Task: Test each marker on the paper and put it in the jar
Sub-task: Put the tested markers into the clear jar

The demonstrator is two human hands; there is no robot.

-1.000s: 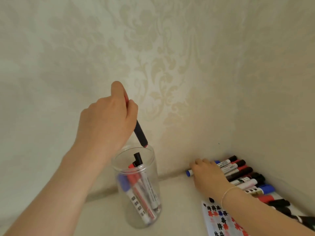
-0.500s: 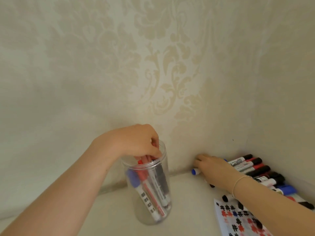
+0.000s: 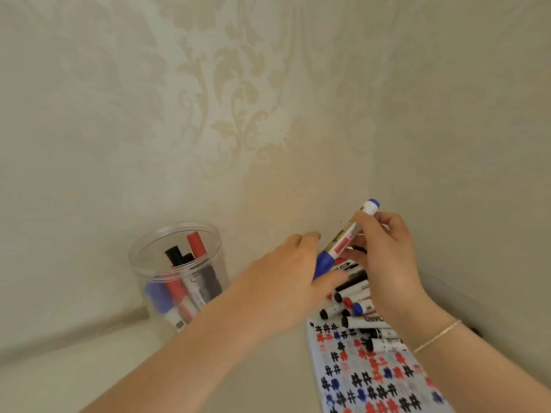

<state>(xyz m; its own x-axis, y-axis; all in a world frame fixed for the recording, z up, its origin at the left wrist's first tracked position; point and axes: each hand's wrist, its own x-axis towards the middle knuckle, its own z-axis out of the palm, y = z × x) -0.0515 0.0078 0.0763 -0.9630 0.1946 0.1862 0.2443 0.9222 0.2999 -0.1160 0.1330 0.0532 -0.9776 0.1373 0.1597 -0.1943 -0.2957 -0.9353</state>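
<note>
The patterned wallpaper [image 3: 238, 99] fills most of your view, meeting a pale tabletop [image 3: 89, 368] along the bottom. On that surface, at your left, stands the clear jar [image 3: 179, 275], upright, with several markers leaning inside it: blue, red and black caps show through the wall and at the open mouth. To your right, a sheet of paper [image 3: 372, 380] lies flat, covered in rows of small black, red and blue test marks. A heap of loose markers [image 3: 357, 305] rests on the far end of the paper and just beyond it, caps pointing mostly toward you.

Your left hand [image 3: 286, 281] reaches across from the jar side, its fingers curled around the blue cap end of a blue marker [image 3: 346, 239]. Your right hand [image 3: 384, 257] holds the same marker higher up, thumb and fingers pinching the white barrel near its blue top end. The marker is tilted, lifted clear of the heap, well apart from the jar. A thin bracelet [image 3: 438, 335] circles your right wrist.
</note>
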